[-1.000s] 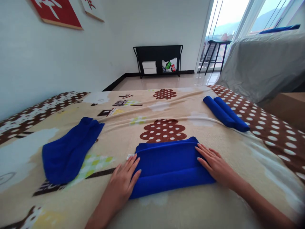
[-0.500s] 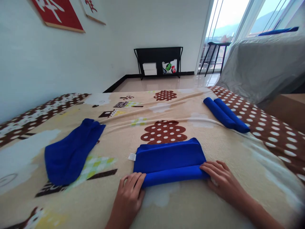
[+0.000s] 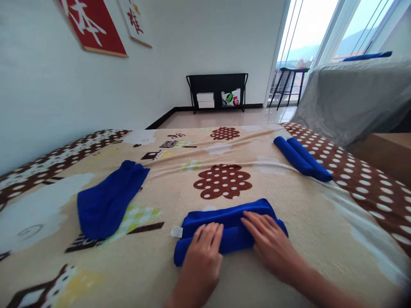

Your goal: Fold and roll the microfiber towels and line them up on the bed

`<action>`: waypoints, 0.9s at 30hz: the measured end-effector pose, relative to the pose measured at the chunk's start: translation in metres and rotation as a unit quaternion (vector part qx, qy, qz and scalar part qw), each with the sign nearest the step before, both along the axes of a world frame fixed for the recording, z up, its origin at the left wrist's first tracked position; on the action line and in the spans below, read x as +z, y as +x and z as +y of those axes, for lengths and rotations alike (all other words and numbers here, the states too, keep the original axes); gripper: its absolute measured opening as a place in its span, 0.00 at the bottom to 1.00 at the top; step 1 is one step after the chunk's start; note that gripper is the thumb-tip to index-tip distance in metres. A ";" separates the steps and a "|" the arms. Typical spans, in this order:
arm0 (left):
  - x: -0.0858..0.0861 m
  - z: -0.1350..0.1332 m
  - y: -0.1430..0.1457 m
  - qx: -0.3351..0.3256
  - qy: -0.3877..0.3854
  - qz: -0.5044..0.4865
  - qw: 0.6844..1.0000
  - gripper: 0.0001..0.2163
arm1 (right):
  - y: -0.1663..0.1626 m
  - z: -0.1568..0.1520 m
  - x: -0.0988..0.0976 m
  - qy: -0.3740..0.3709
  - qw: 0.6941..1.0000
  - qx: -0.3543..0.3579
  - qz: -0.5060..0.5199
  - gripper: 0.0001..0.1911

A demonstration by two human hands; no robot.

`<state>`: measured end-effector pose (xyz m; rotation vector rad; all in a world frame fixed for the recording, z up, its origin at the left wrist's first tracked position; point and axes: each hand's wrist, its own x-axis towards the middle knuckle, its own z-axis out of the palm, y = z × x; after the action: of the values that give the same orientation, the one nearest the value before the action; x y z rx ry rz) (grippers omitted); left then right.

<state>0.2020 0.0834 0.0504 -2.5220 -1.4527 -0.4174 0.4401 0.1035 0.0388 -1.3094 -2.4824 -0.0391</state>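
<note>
A blue cloth (image 3: 229,240), partly rolled from its near side, lies in front of me on the patterned blanket. Its far part is still flat, and a white label (image 3: 176,231) sticks out at its left edge. My left hand (image 3: 205,252) rests on the left half of the roll, fingers extended over the top. On the right half lies my right hand (image 3: 269,239), its fingers stretched flat toward the unrolled strip. Both thumbs are mostly hidden. To the left is a loosely folded blue cloth (image 3: 111,201); two rolled blue cloths (image 3: 302,158) lie side by side at the right.
The blanket (image 3: 154,273) covers the bed, with a few creases. Beyond it are a black rack (image 3: 217,81) by the wall and a dark stool (image 3: 290,79) near the window. A plastic-covered piece of furniture (image 3: 359,94) and a cardboard box (image 3: 382,149) stand at right.
My hands have moved inward from the ends of the roll onto its top. The roll is thicker and the flat strip narrower. The camera view has tilted slightly up.
</note>
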 end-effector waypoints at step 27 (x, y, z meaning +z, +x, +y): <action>-0.009 0.023 -0.050 0.094 -0.108 -0.006 0.990 0.22 | 0.034 0.036 0.003 -0.127 0.991 -0.036 0.018 0.29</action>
<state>0.1524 0.1063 0.0415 -2.5121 -1.8095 -0.2549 0.4744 0.1396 0.0422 -1.4862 -2.4708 0.2901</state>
